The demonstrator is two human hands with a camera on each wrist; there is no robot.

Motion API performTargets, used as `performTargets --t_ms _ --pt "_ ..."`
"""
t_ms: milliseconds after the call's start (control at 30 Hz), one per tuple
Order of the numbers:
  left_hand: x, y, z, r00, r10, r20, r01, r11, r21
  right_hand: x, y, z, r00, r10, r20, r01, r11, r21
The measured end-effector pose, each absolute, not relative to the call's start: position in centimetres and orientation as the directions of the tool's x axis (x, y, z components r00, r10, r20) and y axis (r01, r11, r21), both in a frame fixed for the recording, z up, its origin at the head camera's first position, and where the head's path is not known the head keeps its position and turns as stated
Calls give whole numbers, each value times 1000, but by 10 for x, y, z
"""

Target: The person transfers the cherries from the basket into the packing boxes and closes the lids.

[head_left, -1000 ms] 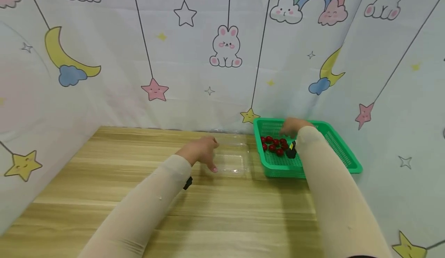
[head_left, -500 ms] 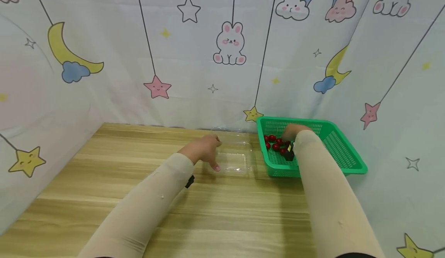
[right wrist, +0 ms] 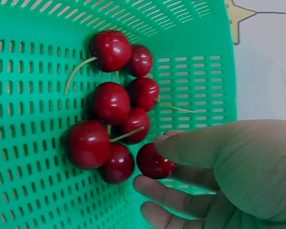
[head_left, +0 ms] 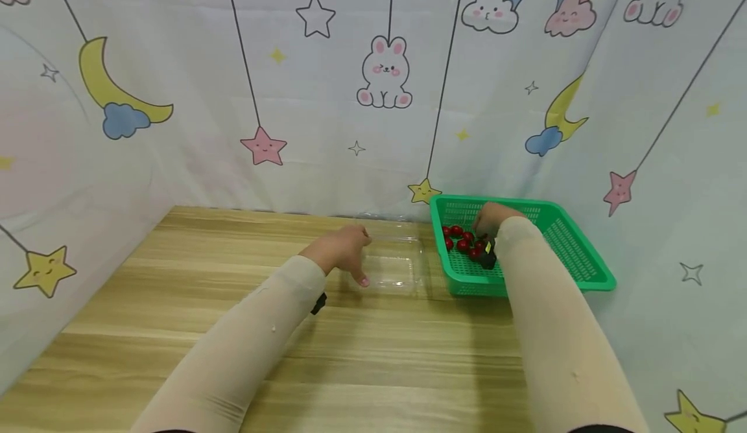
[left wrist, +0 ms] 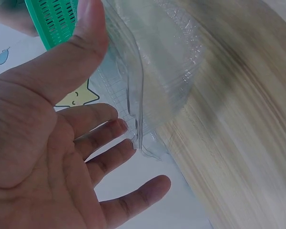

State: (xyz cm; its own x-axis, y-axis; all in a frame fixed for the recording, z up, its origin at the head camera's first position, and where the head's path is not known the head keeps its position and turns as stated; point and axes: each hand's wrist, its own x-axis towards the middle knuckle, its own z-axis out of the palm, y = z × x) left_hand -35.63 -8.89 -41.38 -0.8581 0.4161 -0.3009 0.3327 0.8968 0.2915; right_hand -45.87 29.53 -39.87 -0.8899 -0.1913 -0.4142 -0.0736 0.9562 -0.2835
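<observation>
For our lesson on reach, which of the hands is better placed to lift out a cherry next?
Probably the right hand: it is inside the green basket, around one cherry. The left hand is outside, at the clear container.

Soft, even light surrounds me, leaving a fuzzy shadow (head_left: 495,355) on the pale, striped wooden table (head_left: 373,368) at five o'clock in the head view. The left wrist view is hazy; glints speckle the clear, rectangular plastic box (left wrist: 164,52) at one o'clock. In the right wrist view, white highlights dot glossy, round, dark-red cherries (right wrist: 111,102) toward ten o'clock.
</observation>
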Motion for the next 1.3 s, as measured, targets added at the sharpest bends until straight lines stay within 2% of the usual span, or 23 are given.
performTargets --t_ms 333,833,1000,1300 --pt "-355 -89 -413 -859 414 -300 325 895 305 -446 282 -371 -912 -221 -347 -95 934 -345" --pt "-357 -97 -420 -868 420 -266 317 879 355 -413 227 -328 -932 -337 -135 -276 899 -339" --pt "-356 -98 -421 -868 425 -257 328 879 346 -401 201 -324 -913 -397 -92 -350 880 -322" --pt "-355 -97 -421 -868 431 -247 327 870 370 -377 150 -342 -857 -500 -128 -439 837 -326"
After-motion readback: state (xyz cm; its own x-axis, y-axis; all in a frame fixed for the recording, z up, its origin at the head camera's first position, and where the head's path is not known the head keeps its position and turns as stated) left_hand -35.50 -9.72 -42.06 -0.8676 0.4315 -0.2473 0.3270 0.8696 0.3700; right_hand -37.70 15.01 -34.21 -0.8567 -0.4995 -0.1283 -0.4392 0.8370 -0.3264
